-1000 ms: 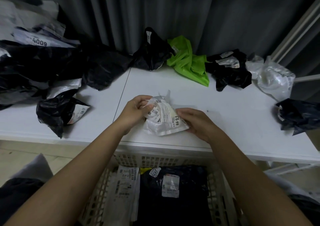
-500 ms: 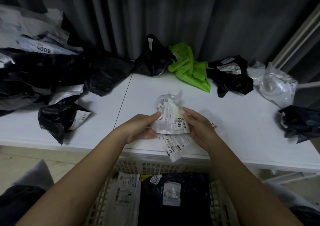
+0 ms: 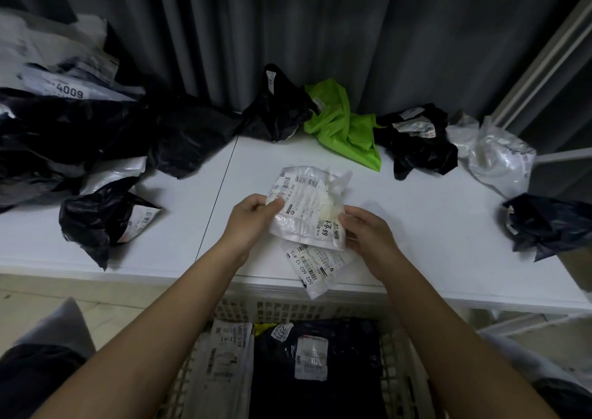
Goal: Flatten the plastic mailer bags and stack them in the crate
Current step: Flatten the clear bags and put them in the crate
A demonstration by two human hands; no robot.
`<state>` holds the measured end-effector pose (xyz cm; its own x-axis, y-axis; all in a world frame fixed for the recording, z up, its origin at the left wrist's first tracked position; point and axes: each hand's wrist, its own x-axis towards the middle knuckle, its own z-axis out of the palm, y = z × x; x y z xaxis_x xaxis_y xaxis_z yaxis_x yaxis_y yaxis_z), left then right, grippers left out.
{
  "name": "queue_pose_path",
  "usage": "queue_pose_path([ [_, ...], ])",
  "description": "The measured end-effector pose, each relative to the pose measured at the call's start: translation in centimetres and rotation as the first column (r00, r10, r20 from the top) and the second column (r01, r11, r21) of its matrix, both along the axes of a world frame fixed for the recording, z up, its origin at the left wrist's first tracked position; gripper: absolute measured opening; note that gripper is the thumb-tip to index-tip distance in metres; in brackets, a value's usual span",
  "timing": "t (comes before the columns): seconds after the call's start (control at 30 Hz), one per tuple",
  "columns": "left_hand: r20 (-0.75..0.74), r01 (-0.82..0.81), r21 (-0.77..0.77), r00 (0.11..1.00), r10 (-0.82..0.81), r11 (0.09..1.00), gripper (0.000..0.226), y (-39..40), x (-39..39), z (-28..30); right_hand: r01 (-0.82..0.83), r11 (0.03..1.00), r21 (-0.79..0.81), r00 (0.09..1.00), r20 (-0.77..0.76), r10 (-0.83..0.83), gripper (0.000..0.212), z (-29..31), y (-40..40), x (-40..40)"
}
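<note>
- left hand [image 3: 253,215] pinches left edge of white mailer bag [image 3: 307,207], thumb on top over the label, fingers curled under
- right hand [image 3: 368,229] grips the bag's lower right corner, fingers curled round the edge
- white mailer bag held up just above the surface [image 3: 432,220], near its front edge; crinkled, barcode labels facing up, lower flap with a second label hangs down past the surface edge toward the crate
- crate [image 3: 320,309] white lattice plastic, below and in front of the surface, between the forearms
- in the crate: flat black mailer [image 3: 346,386] with a white label, flat white mailer [image 3: 227,364] beside it on the left
- crumpled bags on the surface: small black bag [image 3: 99,223] left, big pile of black and white bags [image 3: 64,123] far left
- along the back: black bag [image 3: 275,111], green bag [image 3: 346,127] touching it, another black bag [image 3: 416,146], clear-white bag [image 3: 499,159] far right
- dark bag [image 3: 551,223] at the right edge
- grey curtain [image 3: 288,27] behind the surface
</note>
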<state>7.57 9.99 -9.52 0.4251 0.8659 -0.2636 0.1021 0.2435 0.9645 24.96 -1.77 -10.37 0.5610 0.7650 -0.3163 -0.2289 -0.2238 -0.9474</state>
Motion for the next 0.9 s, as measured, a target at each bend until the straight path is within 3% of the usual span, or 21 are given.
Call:
queue_pose_path([
  [0.13, -0.05, 0.054, 0.036, 0.997, -0.052, 0.998, 0.021, -1.5, 1.1, 0.0, 0.069, 0.997, -0.038, 0.997, -0.019, -0.07, 0.02, 0.4, -1.1, 1.4],
  [0.27, -0.146, 0.213, 0.015, 0.967, -0.209, 0.977, 0.027, -3.7, 2.1, -0.8, 0.158, 0.981, -0.112, 0.963, 0.236, -0.128, 0.02, 0.4, -2.3, 3.0],
  [0.33, -0.217, 0.304, 0.053, 0.933, -0.286, 0.951, 0.048, -4.5, 2.3, -1.2, 0.16, 0.978, -0.135, 0.933, 0.345, -0.105, 0.02, 0.2, -2.8, 3.7],
  [0.47, -0.484, 0.536, 0.319, 0.801, -0.352, 0.782, 0.077, -5.5, 2.4, -2.3, 0.092, 0.961, -0.261, 0.879, 0.474, 0.045, 0.025, -0.5, -3.3, 3.9],
  [0.57, -0.735, 0.682, 0.312, 0.614, -0.286, 0.662, 0.107, -5.5, 2.2, -3.1, 0.018, 0.943, -0.333, 0.825, 0.538, 0.174, 0.03, -1.0, -3.3, 3.6],
  [0.67, -0.833, 0.744, 0.314, 0.514, -0.205, 0.59, 0.105, -4.5, 1.5, -2.8, -0.017, 0.943, -0.332, 0.783, 0.582, 0.219, 0.028, -0.9, -2.9, 3.1],
  [0.73, -0.859, 0.788, 0.32, 0.475, -0.189, 0.526, 0.097, -3.1, 0.8, -2.5, -0.008, 0.958, -0.287, 0.808, 0.563, 0.175, 0.024, -0.7, -2.5, 2.8],
  [0.8, -0.867, 0.83, 0.264, 0.428, -0.257, 0.491, 0.09, -1.4, -0.1, -2.3, 0.006, 0.97, -0.242, 0.851, 0.511, 0.122, 0.022, -0.6, -2.2, 2.5],
  [0.9, -0.828, 0.839, 0.184, 0.414, -0.379, 0.513, 0.085, -0.2, -0.7, -2.3, 0.018, 0.973, -0.231, 0.863, 0.494, 0.101, 0.02, -0.7, -2.0, 1.9],
])
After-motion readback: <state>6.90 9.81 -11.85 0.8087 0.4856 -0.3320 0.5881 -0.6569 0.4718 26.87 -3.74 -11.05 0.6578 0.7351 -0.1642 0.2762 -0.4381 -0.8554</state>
